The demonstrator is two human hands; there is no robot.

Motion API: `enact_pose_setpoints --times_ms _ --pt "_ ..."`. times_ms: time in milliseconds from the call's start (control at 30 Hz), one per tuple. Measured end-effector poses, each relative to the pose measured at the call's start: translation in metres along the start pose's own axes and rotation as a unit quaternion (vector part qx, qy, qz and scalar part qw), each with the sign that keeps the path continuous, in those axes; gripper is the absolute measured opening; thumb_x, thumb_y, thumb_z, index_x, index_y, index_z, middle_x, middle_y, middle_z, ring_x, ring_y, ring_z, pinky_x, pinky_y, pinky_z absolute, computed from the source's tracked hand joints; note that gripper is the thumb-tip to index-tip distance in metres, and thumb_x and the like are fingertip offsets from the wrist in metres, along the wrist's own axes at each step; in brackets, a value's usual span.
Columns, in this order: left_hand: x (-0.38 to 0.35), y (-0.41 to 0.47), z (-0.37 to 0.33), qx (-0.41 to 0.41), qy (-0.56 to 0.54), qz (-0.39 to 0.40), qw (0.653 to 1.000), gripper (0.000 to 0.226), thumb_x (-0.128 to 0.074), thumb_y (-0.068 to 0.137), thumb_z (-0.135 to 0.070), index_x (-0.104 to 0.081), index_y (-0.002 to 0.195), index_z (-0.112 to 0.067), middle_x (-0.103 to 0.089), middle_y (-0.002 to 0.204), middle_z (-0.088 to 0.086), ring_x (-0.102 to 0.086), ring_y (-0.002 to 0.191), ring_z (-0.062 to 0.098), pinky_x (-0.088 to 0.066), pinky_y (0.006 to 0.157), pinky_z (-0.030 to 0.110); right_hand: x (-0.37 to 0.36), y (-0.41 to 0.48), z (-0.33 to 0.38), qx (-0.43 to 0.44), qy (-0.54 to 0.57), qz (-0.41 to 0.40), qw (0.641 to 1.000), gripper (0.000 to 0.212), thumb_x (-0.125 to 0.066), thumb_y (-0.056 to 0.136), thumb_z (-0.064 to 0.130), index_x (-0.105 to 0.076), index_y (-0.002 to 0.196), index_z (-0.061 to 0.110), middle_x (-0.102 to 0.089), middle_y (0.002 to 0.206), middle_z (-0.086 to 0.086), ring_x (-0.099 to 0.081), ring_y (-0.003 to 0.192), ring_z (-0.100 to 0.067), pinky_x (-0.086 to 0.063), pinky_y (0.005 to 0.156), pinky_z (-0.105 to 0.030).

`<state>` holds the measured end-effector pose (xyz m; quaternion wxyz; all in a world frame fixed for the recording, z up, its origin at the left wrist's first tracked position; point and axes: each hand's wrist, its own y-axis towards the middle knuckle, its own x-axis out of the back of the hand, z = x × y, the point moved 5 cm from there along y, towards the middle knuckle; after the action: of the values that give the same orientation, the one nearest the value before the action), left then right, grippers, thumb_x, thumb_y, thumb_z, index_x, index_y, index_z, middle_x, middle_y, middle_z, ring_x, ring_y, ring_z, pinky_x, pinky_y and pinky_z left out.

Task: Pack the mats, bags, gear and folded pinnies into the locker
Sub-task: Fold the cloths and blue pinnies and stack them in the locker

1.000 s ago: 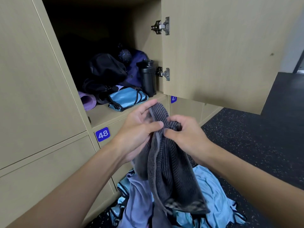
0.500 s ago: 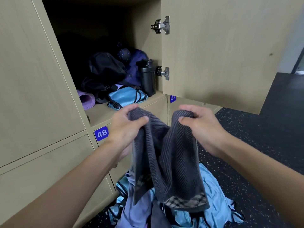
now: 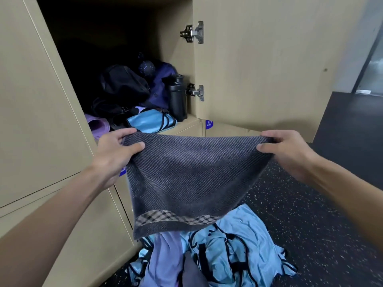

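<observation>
We've got the grey towel (image 3: 186, 179) stretched wide, left hand (image 3: 116, 156) and right hand (image 3: 288, 150) each pinching a top corner, near the open locker (image 3: 182, 125).

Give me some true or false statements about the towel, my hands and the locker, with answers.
1. The left hand and right hand pinch the top corners of the grey towel, spread wide. True.
2. The bottle lies on its side. False: the black bottle stands upright beside the lower hinge.
3. A folded light blue pinny lies on the locker shelf. True.
4. The purple mat is on the floor. False: the rolled purple mat lies at the shelf's left end.
</observation>
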<state>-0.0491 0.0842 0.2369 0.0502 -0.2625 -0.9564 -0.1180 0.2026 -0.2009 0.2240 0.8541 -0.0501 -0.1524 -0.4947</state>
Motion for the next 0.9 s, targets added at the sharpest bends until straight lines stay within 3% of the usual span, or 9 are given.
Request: enact_pose_setpoints --times_ms 100,167,300,400,533,633,700,767,900 --pt "-0.001 -0.001 0.000 -0.008 0.058 0.030 0.998 0.053 -0.067 0.082 0.017 -0.058 0.129 -0.006 -0.068 0.100 -0.001 -0.067 0.091 0.012 -0.055 0.075 0.015 -0.001 -0.001 0.001 0.017 -0.111 0.021 0.993 0.059 -0.071 0.084 -0.003 -0.052 0.139 0.006 -0.060 0.128 -0.008 -0.057 0.117 -0.023 -0.041 0.101 -0.030" --pt "0.001 -0.001 -0.001 -0.035 0.143 0.022 0.989 0.047 -0.071 0.081 0.014 -0.063 0.122 -0.008 -0.068 0.103 0.002 -0.067 0.100 0.022 -0.053 0.088 0.028 0.000 -0.001 0.002 0.037 -0.147 0.013 0.988 0.056 -0.071 0.086 -0.001 -0.052 0.138 0.005 -0.058 0.134 -0.010 -0.055 0.122 -0.026 -0.042 0.100 -0.032" --pt "0.001 -0.003 -0.003 -0.082 0.247 0.015 0.965 0.030 -0.073 0.085 0.001 -0.069 0.114 -0.008 -0.068 0.105 0.007 -0.064 0.098 0.024 -0.051 0.090 0.036 0.003 0.001 0.002 0.067 -0.166 -0.012 0.984 0.036 -0.067 0.091 0.006 -0.062 0.126 0.010 -0.061 0.127 -0.008 -0.056 0.119 -0.025 -0.044 0.103 -0.038" --pt "0.000 -0.003 -0.005 -0.105 0.240 0.007 0.965 0.021 -0.072 0.086 -0.001 -0.070 0.105 -0.012 -0.069 0.101 0.010 -0.064 0.090 0.022 -0.053 0.088 0.038 0.007 0.002 0.004 0.081 -0.145 -0.024 0.986 0.016 -0.066 0.091 0.006 -0.066 0.100 0.018 -0.067 0.104 -0.008 -0.061 0.096 -0.026 -0.050 0.083 -0.038" --pt "0.000 -0.001 -0.003 -0.106 0.200 -0.014 0.974 0.020 -0.070 0.089 -0.006 -0.064 0.086 -0.024 -0.066 0.079 0.016 -0.057 0.072 0.028 -0.049 0.073 0.040 0.012 0.001 0.003 0.053 -0.024 -0.038 0.998 0.021 -0.063 0.092 -0.001 -0.062 0.102 0.017 -0.063 0.091 -0.003 -0.056 0.079 -0.019 -0.042 0.061 -0.028" --pt "-0.001 -0.001 -0.002 -0.069 0.105 -0.007 0.992 0.023 -0.065 0.093 -0.005 -0.064 0.085 -0.026 -0.062 0.068 0.002 -0.053 0.068 0.017 -0.043 0.065 0.033 0.014 0.004 0.001 0.026 0.031 -0.055 0.998 0.015 -0.066 0.090 -0.001 -0.068 0.100 0.010 -0.067 0.093 -0.009 -0.063 0.089 -0.026 -0.052 0.077 -0.035" --pt "0.000 0.003 0.001 -0.038 0.070 0.001 0.997 0.016 -0.062 0.095 -0.005 -0.070 0.090 -0.017 -0.070 0.088 0.009 -0.058 0.079 0.015 -0.049 0.076 0.038 0.017 0.006 -0.002 0.009 0.045 -0.063 0.997 0.012 -0.068 0.088 0.001 -0.071 0.098 0.008 -0.070 0.099 -0.012 -0.066 0.099 -0.029 -0.053 0.092 -0.039" --pt "0.001 0.005 0.003 -0.002 0.044 0.025 0.999 0.016 -0.059 0.096 -0.002 -0.071 0.107 -0.006 -0.071 0.099 0.009 -0.061 0.089 0.014 -0.051 0.091 0.038 0.019 0.006 -0.003 0.006 0.051 -0.051 0.997 0.015 -0.070 0.087 0.002 -0.071 0.101 0.007 -0.070 0.102 -0.008 -0.065 0.104 -0.028 -0.051 0.092 -0.034" --pt "-0.002 -0.002 0.003 0.027 0.024 0.102 0.994 0.040 -0.061 0.088 0.013 -0.063 0.120 -0.010 -0.071 0.096 0.005 -0.067 0.089 0.009 -0.052 0.092 0.021 0.017 0.007 -0.004 0.010 -0.027 0.013 1.000 0.052 -0.072 0.084 -0.001 -0.057 0.133 0.003 -0.057 0.122 -0.005 -0.053 0.111 -0.018 -0.037 0.095 -0.025"
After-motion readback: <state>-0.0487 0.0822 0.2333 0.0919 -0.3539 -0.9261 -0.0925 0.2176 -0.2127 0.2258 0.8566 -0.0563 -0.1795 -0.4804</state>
